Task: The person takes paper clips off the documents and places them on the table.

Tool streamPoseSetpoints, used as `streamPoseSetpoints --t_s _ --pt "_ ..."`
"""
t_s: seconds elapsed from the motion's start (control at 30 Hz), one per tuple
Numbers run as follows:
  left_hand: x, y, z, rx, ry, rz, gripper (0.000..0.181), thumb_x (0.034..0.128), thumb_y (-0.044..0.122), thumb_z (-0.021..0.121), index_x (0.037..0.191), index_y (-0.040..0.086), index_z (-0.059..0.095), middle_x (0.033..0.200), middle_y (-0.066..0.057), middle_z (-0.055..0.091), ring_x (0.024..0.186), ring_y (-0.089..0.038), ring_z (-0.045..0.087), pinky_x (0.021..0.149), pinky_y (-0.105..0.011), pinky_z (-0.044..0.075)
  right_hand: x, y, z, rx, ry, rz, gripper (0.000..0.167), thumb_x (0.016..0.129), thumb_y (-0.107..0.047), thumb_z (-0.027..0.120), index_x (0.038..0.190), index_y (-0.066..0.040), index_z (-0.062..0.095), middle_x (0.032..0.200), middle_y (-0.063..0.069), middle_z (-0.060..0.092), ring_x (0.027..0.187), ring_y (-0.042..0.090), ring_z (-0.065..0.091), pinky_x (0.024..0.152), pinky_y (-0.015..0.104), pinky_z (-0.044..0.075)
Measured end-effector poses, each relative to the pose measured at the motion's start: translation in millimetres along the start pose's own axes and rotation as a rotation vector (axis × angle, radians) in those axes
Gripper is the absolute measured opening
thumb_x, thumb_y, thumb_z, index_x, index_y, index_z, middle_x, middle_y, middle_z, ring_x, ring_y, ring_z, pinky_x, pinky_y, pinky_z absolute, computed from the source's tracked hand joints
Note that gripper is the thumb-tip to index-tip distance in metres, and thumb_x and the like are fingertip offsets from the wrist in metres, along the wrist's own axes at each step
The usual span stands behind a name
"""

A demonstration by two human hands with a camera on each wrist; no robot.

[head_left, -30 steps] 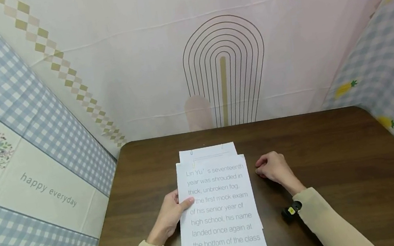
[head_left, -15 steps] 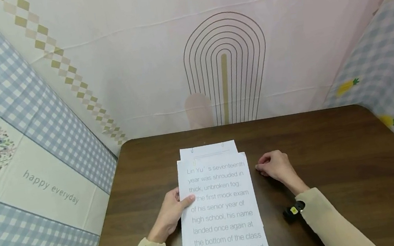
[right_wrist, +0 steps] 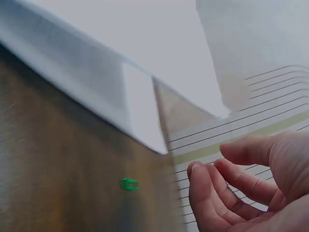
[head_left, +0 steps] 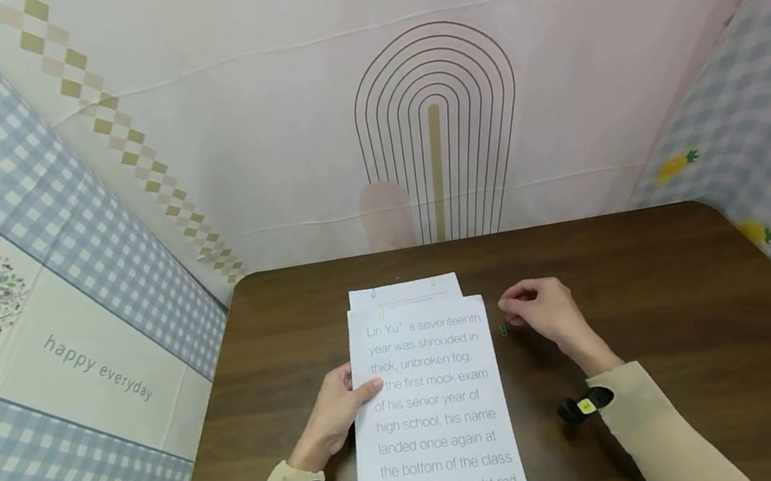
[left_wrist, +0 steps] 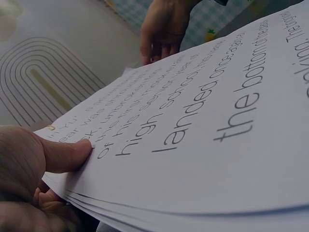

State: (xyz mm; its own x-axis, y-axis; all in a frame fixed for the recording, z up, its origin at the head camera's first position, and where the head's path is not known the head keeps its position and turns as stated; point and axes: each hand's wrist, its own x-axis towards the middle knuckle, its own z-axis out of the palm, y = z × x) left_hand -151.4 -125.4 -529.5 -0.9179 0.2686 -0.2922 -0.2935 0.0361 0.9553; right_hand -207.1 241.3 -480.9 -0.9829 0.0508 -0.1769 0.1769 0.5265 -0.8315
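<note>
Several white paper sheets, likely floppy: my left hand pinched side edge, best hold. Right hand hung loose, empty, near green looped clip, short of brown wooden table's far edge.

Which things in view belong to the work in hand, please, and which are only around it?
Likely part of the work:
stack of papers, held by the left hand
green clip, lying near the right hand
farther clipped sheet

Only around it:
wooden table
patterned backdrop
blue checked cloths

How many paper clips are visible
4: green paper clip on the table, yellow clip on the front sheet, left clip and right clip on the rear sheet; others may be hidden.
</note>
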Motion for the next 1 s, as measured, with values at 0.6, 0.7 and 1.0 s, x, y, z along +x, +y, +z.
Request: streamPoseSetpoints --t_s 0.6,0.7,1.0 --pt "-5.5 0.3 3.3 0.004 -0.074 0.038 0.036 0.1081 0.007 0.065 0.141 -0.006 0.061 0.121 -0.021 0.081 0.092 -0.022 0.084 0.080 -0.035 0.069 0.8 -51 3 -0.034 -0.014 -0.207 0.027 0.101 -0.020 0.078 0.123 -0.005 0.078 0.119 0.017 0.079 0.099 0.028 0.070 0.083 0.028 0.056" --pt "-5.9 0.5 3.4 0.007 -0.077 0.037 0.035 0.1081 0.006 0.065 0.141 -0.006 0.061 0.120 -0.021 0.081 0.092 -0.023 0.084 0.080 -0.036 0.069 3.0 -59 10 -0.033 -0.036 -0.228 0.028 0.100 -0.019 0.080 0.124 -0.004 0.078 0.117 0.017 0.080 0.098 0.027 0.069 0.084 0.029 0.056" --pt "-6.5 -1.3 8.8 -0.006 -0.131 0.027 0.036 0.1074 0.006 0.066 0.140 -0.008 0.061 0.120 -0.023 0.080 0.093 -0.023 0.084 0.081 -0.035 0.069 7.5 -75 34 -0.035 -0.130 -0.274 0.030 0.096 -0.017 0.084 0.123 -0.007 0.079 0.111 0.013 0.080 0.095 0.023 0.071 0.086 0.030 0.056"
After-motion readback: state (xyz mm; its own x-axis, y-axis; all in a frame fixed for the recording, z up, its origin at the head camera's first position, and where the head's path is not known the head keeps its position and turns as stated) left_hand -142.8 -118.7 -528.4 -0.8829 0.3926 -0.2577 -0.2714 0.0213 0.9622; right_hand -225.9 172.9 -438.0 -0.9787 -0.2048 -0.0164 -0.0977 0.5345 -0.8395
